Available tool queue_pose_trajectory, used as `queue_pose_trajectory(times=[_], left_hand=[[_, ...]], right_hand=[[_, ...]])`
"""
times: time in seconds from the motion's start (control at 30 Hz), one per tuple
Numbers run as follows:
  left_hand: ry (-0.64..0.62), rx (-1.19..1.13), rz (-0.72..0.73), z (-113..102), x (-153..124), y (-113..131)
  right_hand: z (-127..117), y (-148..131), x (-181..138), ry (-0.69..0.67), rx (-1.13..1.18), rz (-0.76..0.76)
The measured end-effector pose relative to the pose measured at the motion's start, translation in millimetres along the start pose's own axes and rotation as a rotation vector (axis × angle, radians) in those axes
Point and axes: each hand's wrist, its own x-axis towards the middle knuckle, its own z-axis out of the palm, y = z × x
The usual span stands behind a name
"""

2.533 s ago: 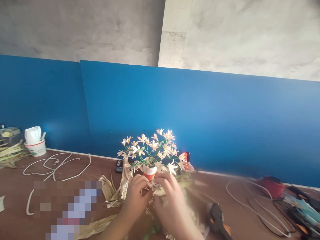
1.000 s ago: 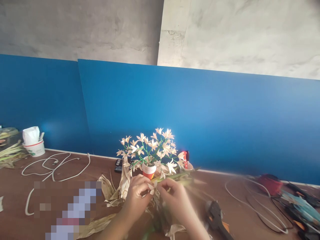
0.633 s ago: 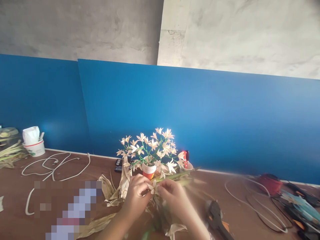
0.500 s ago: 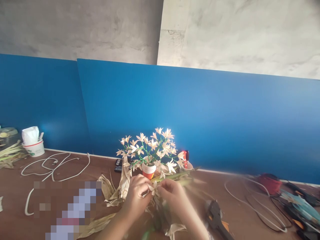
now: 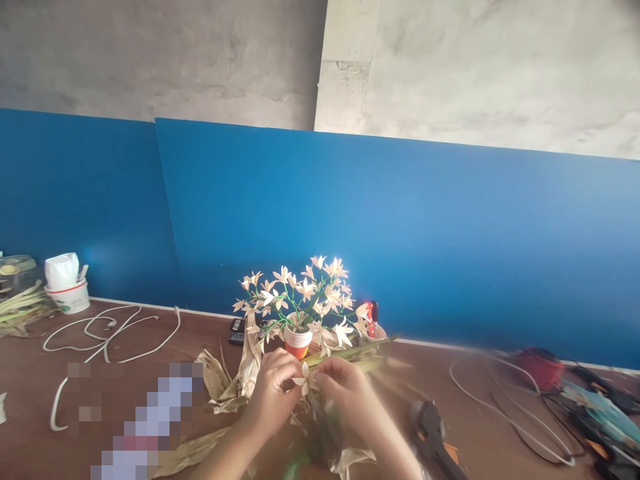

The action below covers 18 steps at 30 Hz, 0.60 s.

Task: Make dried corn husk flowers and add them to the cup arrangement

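Between both hands is a small pale flower (image 5: 305,379) that looks made of dried husk. My left hand (image 5: 275,387) pinches it from the left, and my right hand (image 5: 343,385) has its fingers closed on the petals at the right. Just beyond them, a paper cup (image 5: 299,344) holds a bunch of similar cream flowers (image 5: 306,289) on green stems. Dried husks (image 5: 250,365) lie to the left of the cup, and another husk piece (image 5: 353,460) lies below my right wrist. The flower's underside is hidden by my fingers.
A black glue gun (image 5: 433,433) lies right of my right forearm. White cables (image 5: 105,343) loop at the left, near a white tub (image 5: 67,295). Further right are a red container (image 5: 540,368) and more tools. A blue partition (image 5: 375,227) borders the table's back.
The small flower has turned slightly between my fingers, its petals now more upright. Both hands stay in nearly the same place.
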Motion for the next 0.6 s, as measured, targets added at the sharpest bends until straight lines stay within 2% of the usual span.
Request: queue_pose_trajectory(times=[0.2,0.33,0.47,0.6], left_hand=[[0.062,0.035,-0.001,0.6,0.3,-1.1],[0.1,0.029,-0.029,-3.8,3.8,9.0],[0.141,-0.04,-0.145,-7.5,6.8,18.6],[0.156,-0.189,-0.325,-4.6,7.2,13.7]], right_hand=[[-4.1,-11.7,-3.1,-0.025,0.035,0.099],[-1.1,-15.8,-6.5,-0.02,0.098,0.13],[6.1,-16.8,-8.0,0.047,0.18,0.124],[15.0,-10.6,-4.7,0.055,0.243,0.115]])
